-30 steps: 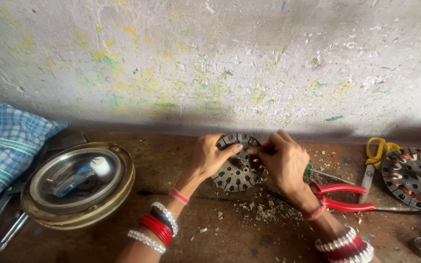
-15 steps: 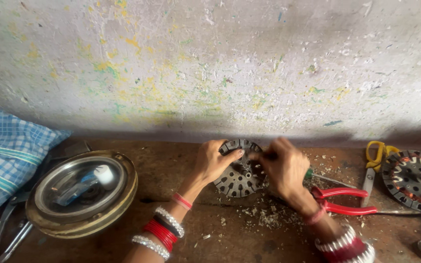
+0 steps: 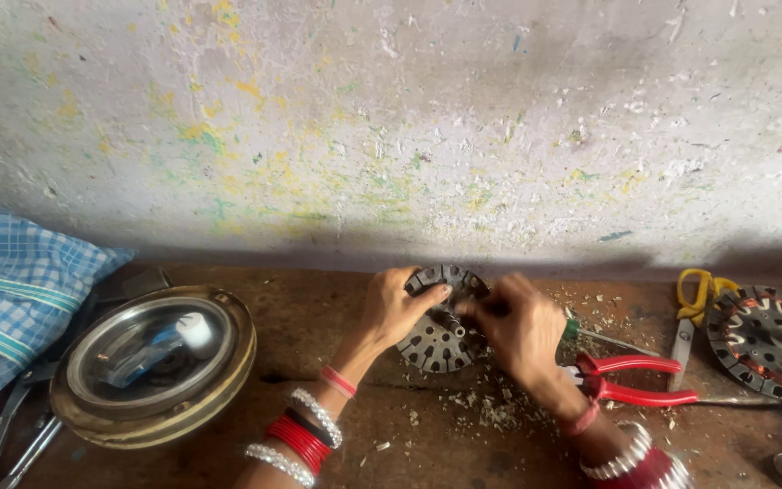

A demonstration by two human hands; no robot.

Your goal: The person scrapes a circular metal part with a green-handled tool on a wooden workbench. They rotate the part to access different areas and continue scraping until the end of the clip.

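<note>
A dark round slotted metal stator core (image 3: 439,337) stands tilted on the brown wooden bench, close to the wall. My left hand (image 3: 394,306) grips its upper left rim, thumb across the top. My right hand (image 3: 523,328) covers its right side, with fingertips pinched near the core's centre. Whether something small sits between those fingertips I cannot tell. Both wrists wear red and silver bangles.
Red-handled pliers (image 3: 635,378) lie just right of my right hand. Yellow-handled scissors (image 3: 694,303) and a copper-wound stator (image 3: 767,340) sit at far right. A round metal dish (image 3: 151,367) with a small bottle lies left, beside blue checked cloth (image 3: 15,299). Scraps (image 3: 491,412) litter the bench.
My view has tilted up a little, so the hands sit lower in frame. Both hands stay on the stator core; the right fingers have shifted toward its centre.
</note>
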